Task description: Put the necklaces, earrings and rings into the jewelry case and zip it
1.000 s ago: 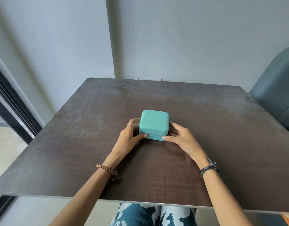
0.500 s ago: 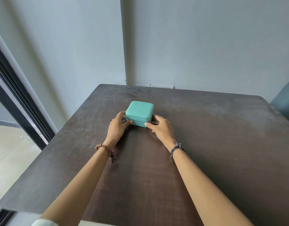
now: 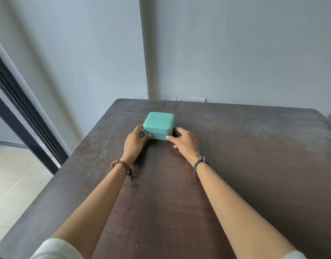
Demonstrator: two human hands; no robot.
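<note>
Partly, both hands' fingers (image 3: 140, 130) hide behind closed jewelry case (image 3: 159, 122)

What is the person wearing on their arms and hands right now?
The left hand has a thin ring on one finger and a brown wooden bead bracelet with a small dangling tassel at the wrist. The right hand has a dark corded bracelet, knotted on top. Both forearms are bare; pale sleeves are pushed up near the elbows.
</note>
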